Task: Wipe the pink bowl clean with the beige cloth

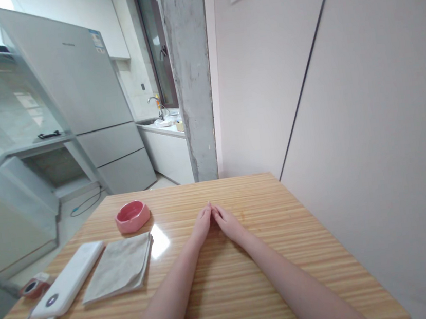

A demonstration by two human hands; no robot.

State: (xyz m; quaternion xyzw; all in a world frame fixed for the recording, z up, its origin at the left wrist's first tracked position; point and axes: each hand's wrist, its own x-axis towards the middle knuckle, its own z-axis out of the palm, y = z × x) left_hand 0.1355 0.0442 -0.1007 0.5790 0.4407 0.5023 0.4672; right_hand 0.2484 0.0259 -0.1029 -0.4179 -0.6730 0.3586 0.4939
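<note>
Right of the folded grey cloth [117, 267], on the striped wood-grain table [308, 272]: bare left hand [204, 219] and right hand [224, 219], released, meeting at the fingertips. Beyond the cloth: pink angular bowl [134, 224]. Left of the cloth: oblong white power bank [73, 278].

Left hand [203, 218]: ours, bare, near the centre of the frame, with slender fingers [207, 210].
Right hand [223, 218]: ours, bare as well, near the centre too.
Wrists [239, 235]: narrow, uncovered.
Forearms [175, 293]: we show both bare, smooth in outline, widening toward the bottom edge.
</note>
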